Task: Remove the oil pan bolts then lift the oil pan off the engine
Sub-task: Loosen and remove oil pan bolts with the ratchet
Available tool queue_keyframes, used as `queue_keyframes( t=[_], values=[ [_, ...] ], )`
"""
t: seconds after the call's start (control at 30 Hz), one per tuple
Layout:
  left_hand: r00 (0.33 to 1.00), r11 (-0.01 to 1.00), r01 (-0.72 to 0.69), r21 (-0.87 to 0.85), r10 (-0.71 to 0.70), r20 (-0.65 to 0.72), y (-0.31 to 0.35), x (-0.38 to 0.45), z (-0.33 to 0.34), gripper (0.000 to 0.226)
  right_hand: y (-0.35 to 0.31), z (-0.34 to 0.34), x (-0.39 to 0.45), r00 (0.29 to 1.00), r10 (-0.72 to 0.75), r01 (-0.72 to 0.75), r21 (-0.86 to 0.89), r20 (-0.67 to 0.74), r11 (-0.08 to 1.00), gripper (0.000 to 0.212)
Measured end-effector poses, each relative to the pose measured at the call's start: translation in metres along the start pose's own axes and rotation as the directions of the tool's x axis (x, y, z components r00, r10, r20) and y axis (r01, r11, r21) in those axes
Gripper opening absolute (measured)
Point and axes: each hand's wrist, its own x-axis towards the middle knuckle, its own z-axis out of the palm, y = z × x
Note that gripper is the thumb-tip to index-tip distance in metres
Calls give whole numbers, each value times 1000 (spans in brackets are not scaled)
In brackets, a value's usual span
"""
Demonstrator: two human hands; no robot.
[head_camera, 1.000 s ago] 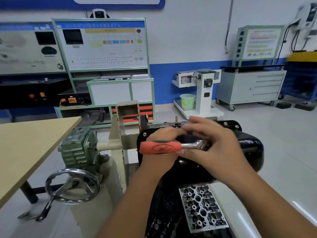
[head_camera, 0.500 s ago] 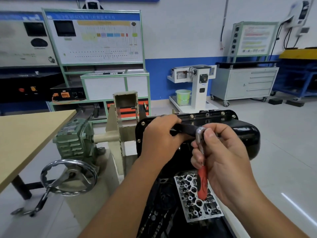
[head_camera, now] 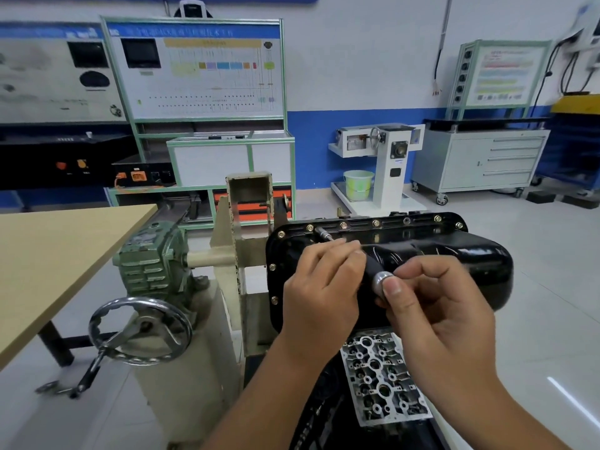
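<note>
Head view: both hands, left hand (head_camera: 319, 287) and right hand (head_camera: 435, 316), grip the ratchet (head_camera: 380, 278); beyond the fingertips, bolts (head_camera: 375, 223) remain in the oil pan (head_camera: 454, 251).

cream engine stand (head_camera: 201, 378), black oil pan (head_camera: 454, 251) mounted

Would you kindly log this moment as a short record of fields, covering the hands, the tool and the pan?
left hand: fingers curled round the tool's extension
right hand: grips the ratchet head
socket: near a bolt on the pan's far flange
oil pan: black, on the engine, flange bolts visible
handwheel: on the stand, untouched
</note>
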Motion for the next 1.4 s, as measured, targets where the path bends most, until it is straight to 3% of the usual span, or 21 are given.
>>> queue_keyframes(
  t=[0.2,0.4,0.67,0.83,0.9,0.97,1.07,1.23,1.33,1.4],
  values=[
    [998,998,-40,-40,39,-48,4,-7,-2,31,2,-6,-3,991,-130,131,-48,35,990,8],
    [998,998,53,40,-52,-32,-3,-4,-3,13,6,0,9,992,-101,103,-30,73,994,10],
    [997,997,76,34,-76,3,3,1,-5,14,2,-17,23,924,-306,351,-198,228,915,16],
    [997,997,74,14,-74,-23,1,4,-6,16,-19,-23,21,948,-285,301,-109,142,947,9],
    [995,995,99,25,-98,-36,3,5,-5,16,-25,-30,38,975,-175,198,-174,136,965,8],
    [986,987,159,24,-158,-46,6,3,-3,15,-26,-32,51,988,-55,95,-280,147,955,21],
    [975,978,207,24,-204,-88,10,0,0,4,-20,-13,43,988,0,56,-360,152,931,46],
    [946,964,264,25,-254,-201,16,7,3,20,-9,13,34,990,-27,83,-413,141,907,58],
    [945,964,265,9,-258,-201,12,8,0,8,-10,17,35,975,-152,217,-528,164,821,54],
    [946,957,291,10,-286,-154,12,7,-3,28,-8,17,32,953,-221,301,-552,208,777,51]
  ],
)
